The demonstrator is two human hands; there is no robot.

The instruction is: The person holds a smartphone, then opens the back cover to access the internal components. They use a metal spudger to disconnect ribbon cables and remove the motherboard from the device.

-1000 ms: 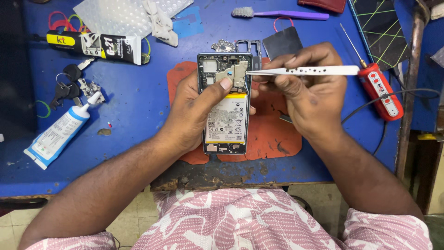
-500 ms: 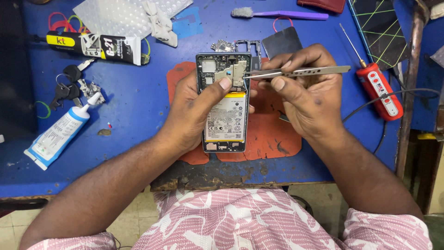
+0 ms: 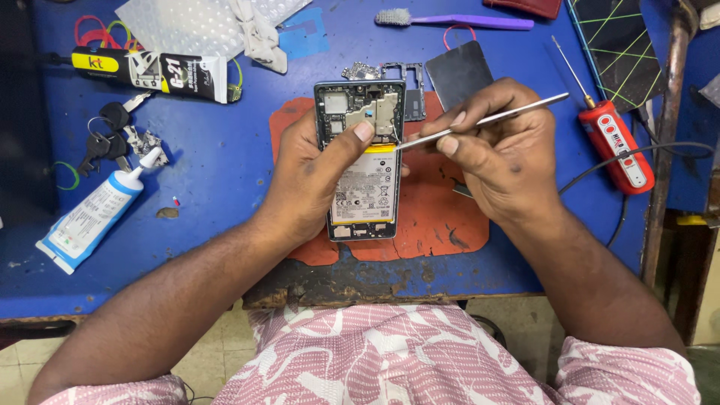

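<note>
An opened smartphone (image 3: 361,161), its back cover already off, is held on an orange repair mat (image 3: 442,217) near the front edge of the blue worktop (image 3: 217,187). The battery and the metal shield over the upper board are exposed. The phone is gripped along its left side by the left hand (image 3: 315,180), with the thumb pressed on the board just above the battery's yellow top edge. Slim metal tweezers (image 3: 480,120) are pinched in the closed fingers of the right hand (image 3: 502,150), and their tip is set at the seam between battery and board, by the thumb.

Disassembly appears to be partly done: a small metal bracket (image 3: 361,72) and a dark flat plate (image 3: 459,73) lie loose just beyond the phone. The battery and main board are seemingly not yet lifted out; whether the connector under the tip is freed cannot be told.

A red-handled screwdriver (image 3: 613,142) lies to the right, a white-and-blue glue tube (image 3: 94,217) to the left, and a purple brush (image 3: 457,20) at the far edge.
</note>
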